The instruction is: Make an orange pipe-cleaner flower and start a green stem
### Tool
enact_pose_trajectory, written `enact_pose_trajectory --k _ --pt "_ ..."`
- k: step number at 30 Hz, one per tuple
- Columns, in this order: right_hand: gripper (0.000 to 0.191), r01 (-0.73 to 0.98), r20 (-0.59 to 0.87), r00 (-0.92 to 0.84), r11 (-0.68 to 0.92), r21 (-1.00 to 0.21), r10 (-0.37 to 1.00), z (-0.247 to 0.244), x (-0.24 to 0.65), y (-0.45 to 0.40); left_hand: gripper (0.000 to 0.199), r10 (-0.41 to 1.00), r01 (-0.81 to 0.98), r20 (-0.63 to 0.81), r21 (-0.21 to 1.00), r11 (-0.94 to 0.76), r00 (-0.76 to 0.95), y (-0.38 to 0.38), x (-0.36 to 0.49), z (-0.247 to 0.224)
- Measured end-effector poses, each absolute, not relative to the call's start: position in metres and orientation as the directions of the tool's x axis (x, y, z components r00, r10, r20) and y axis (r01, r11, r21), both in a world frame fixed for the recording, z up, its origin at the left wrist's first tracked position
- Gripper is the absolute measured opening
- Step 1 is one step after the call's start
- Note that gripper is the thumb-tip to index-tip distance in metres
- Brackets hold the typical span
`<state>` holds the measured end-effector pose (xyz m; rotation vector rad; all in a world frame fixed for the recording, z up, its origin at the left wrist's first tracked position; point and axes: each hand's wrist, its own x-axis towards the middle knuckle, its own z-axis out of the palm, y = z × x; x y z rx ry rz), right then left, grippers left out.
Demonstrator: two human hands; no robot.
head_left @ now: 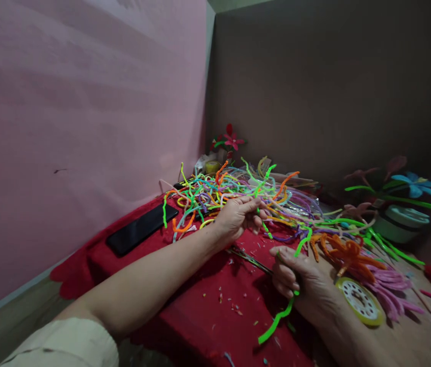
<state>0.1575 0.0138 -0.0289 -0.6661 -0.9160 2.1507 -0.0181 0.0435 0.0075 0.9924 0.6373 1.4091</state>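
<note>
My left hand (238,219) is closed in a pinch on a green pipe cleaner, whose short end hangs below the fingers. Closer to me, my right hand (294,272) is closed round another length of green pipe cleaner (278,321); one end rises above the thumb and the other dangles below the palm. Thin dark metal blades or rods (251,260) lie by the right fingers; whether that hand touches them I cannot tell. Behind the left hand spreads a tangled heap of coloured pipe cleaners (208,193).
A red cloth (208,316) with clippings covers the table. A black phone (139,232) lies by the pink wall. At right are a tape roll (360,302), orange (349,255) and pink pipe cleaners (391,285), and a pot (402,224) with a blue flower (416,186). Red flowers (233,140) stand behind.
</note>
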Motion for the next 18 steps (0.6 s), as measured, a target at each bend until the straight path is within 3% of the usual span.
enact_pose_trajectory --k 7,18 --pt "0.024 -0.249 -0.231 -0.676 -0.512 -0.822 0.699 -0.029 0.15 0.004 0.022 0.986 -0.416 0.166 0.896 -0.153 -0.004 0.039 -0.014 0.01" --pt "0.022 -0.267 -0.216 -0.708 -0.538 -0.8 0.672 -0.03 0.153 0.006 0.024 0.976 -0.433 0.172 0.876 -0.214 -0.135 0.045 -0.028 0.017"
